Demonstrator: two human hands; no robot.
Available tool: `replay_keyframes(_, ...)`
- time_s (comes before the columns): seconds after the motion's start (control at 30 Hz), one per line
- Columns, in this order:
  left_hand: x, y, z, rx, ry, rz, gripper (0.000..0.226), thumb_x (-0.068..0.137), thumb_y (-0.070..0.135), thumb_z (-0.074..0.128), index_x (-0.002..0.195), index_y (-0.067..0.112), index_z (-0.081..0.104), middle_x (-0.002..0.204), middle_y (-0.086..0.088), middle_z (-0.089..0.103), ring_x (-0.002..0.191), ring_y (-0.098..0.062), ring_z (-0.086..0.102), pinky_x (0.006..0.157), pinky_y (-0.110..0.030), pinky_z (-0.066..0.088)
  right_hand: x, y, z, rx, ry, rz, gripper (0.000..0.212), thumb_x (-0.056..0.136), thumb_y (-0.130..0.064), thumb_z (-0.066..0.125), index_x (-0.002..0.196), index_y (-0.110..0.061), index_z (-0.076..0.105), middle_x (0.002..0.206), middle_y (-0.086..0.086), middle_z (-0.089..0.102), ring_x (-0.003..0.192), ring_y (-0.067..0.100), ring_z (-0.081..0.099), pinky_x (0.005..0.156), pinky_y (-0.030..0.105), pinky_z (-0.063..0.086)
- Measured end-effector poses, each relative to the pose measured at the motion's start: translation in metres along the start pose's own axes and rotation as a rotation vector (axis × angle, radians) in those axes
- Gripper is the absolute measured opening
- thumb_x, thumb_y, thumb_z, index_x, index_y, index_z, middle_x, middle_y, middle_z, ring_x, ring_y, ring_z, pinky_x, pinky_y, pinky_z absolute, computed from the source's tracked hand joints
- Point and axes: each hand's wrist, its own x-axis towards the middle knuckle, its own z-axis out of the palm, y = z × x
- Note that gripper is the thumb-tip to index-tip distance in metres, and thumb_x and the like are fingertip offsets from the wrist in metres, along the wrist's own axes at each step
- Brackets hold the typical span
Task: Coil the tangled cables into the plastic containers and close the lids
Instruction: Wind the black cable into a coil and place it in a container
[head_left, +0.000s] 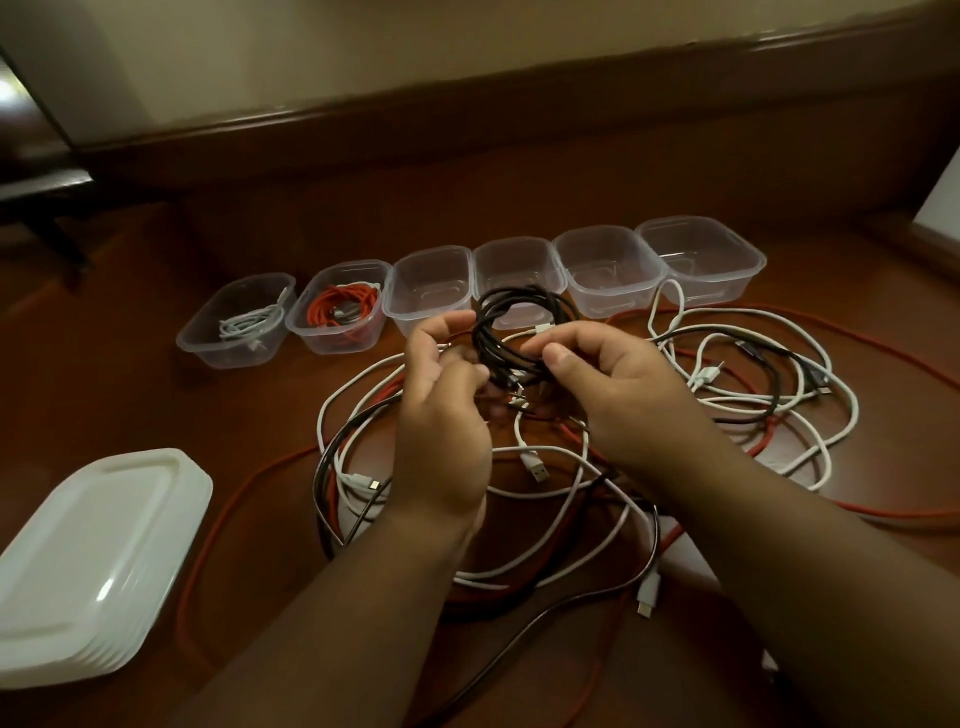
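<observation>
Hands both grip black cable coil (511, 332), left hand (441, 410) and right hand (618, 395) pinching loops so they hold shape, raised over tangled cables (727, 405) mid-surface, ready for empty container (428, 286) in far-edge row; lids (88, 566) stacked near-left.

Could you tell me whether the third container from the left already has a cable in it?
Empty. The third container shows only its clear walls and floor, unlike the two to its left.
</observation>
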Motion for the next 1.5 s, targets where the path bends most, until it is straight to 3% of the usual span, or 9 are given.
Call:
replay_keyframes(0.13, 0.001, -0.004, 0.001, 0.175, 0.024, 0.023, 0.024, 0.097, 0.018, 0.059, 0.113, 0.032, 0.050, 0.092, 0.008, 0.074, 0.085, -0.003, 0.070, 0.075, -0.026, 0.057, -0.001, 0.000, -0.003, -0.146, 0.034, -0.141, 0.022, 0.095, -0.013, 0.061, 0.100, -0.034, 0.054, 0.094, 0.001, 0.067, 0.087, 0.012, 0.067, 0.078, 0.033, 0.060)
replay_keyframes(0.3, 0.005, -0.007, -0.003, 0.242, 0.054, -0.031, 0.030, 0.092, 0.014, 0.068, 0.113, 0.033, 0.057, 0.101, 0.001, 0.073, 0.094, -0.012, 0.072, 0.089, -0.043, 0.058, -0.003, 0.002, -0.004, -0.119, 0.067, -0.163, 0.066, 0.090, -0.011, 0.069, 0.136, -0.043, 0.034, 0.102, -0.007, 0.069, 0.096, -0.001, 0.067, 0.077, 0.018, 0.056)
replay_keyframes(0.5, 0.011, 0.004, -0.010, 0.368, 0.033, -0.001, 0.027, 0.090, 0.017, 0.071, 0.110, 0.031, 0.061, 0.103, 0.005, 0.072, 0.095, -0.010, 0.069, 0.087, -0.042, 0.059, -0.001, -0.004, 0.003, -0.244, 0.103, -0.156, 0.028, 0.093, -0.019, 0.065, 0.110, -0.040, 0.056, 0.102, -0.013, 0.067, 0.099, 0.001, 0.064, 0.085, 0.027, 0.056)
replay_keyframes(0.63, 0.021, 0.026, -0.029, 0.499, 0.134, 0.091, 0.008, 0.090, 0.021, 0.069, 0.091, 0.030, 0.068, 0.091, 0.007, 0.070, 0.085, -0.004, 0.067, 0.079, -0.031, 0.060, 0.007, -0.016, 0.011, -0.382, -0.009, -0.069, 0.034, 0.095, -0.017, 0.062, 0.126, -0.030, 0.059, 0.100, -0.018, 0.061, 0.095, -0.002, 0.058, 0.074, 0.016, 0.045)
replay_keyframes(0.73, 0.025, 0.052, -0.051, 0.645, 0.007, 0.111, 0.010, 0.090, 0.016, 0.070, 0.088, 0.026, 0.071, 0.085, 0.009, 0.070, 0.079, 0.001, 0.065, 0.068, -0.013, 0.053, 0.016, -0.028, 0.015, -0.442, -0.086, -0.016, 0.037, 0.096, -0.015, 0.061, 0.130, -0.029, 0.058, 0.099, -0.018, 0.058, 0.095, 0.002, 0.057, 0.072, 0.017, 0.044)
replay_keyframes(0.9, 0.044, 0.066, -0.081, 0.766, -0.144, 0.020, 0.020, 0.089, 0.013, 0.070, 0.107, 0.023, 0.070, 0.096, 0.002, 0.071, 0.087, -0.011, 0.069, 0.077, -0.025, 0.058, 0.042, -0.047, 0.023, -0.364, -0.192, 0.045, 0.042, 0.095, -0.014, 0.061, 0.135, -0.024, 0.052, 0.113, 0.000, 0.060, 0.098, 0.016, 0.064, 0.079, 0.029, 0.058)
replay_keyframes(1.07, 0.093, 0.050, -0.091, 0.627, 0.011, -0.144, 0.012, 0.093, 0.007, 0.062, 0.088, 0.017, 0.067, 0.079, -0.005, 0.066, 0.065, -0.012, 0.060, 0.066, -0.024, 0.056, 0.070, -0.034, 0.026, -0.360, -0.166, 0.108, 0.044, 0.099, -0.031, 0.054, 0.140, -0.022, 0.046, 0.117, 0.002, 0.061, 0.096, 0.014, 0.063, 0.075, 0.028, 0.055)
replay_keyframes(1.27, 0.166, 0.018, -0.091, 0.463, 0.217, -0.249, 0.011, 0.095, 0.008, 0.058, 0.093, 0.009, 0.068, 0.068, -0.007, 0.061, 0.056, -0.014, 0.053, 0.061, -0.029, 0.049, 0.081, 0.024, 0.016, -1.149, -0.315, 0.075, 0.062, 0.096, -0.052, 0.051, 0.150, -0.028, 0.033, 0.154, 0.001, 0.037, 0.137, 0.021, 0.039, 0.110, 0.040, 0.038)
replay_keyframes(1.5, 0.224, -0.009, -0.081, 0.848, 0.121, -0.128, 0.011, 0.093, 0.010, 0.062, 0.099, 0.016, 0.069, 0.095, -0.002, 0.064, 0.092, -0.017, 0.059, 0.081, -0.035, 0.052, 0.079, 0.054, 0.013, -1.168, -0.374, -0.066, 0.066, 0.098, -0.061, 0.033, 0.154, -0.027, 0.024, 0.160, -0.002, 0.027, 0.146, 0.016, 0.024, 0.118, 0.038, 0.021)
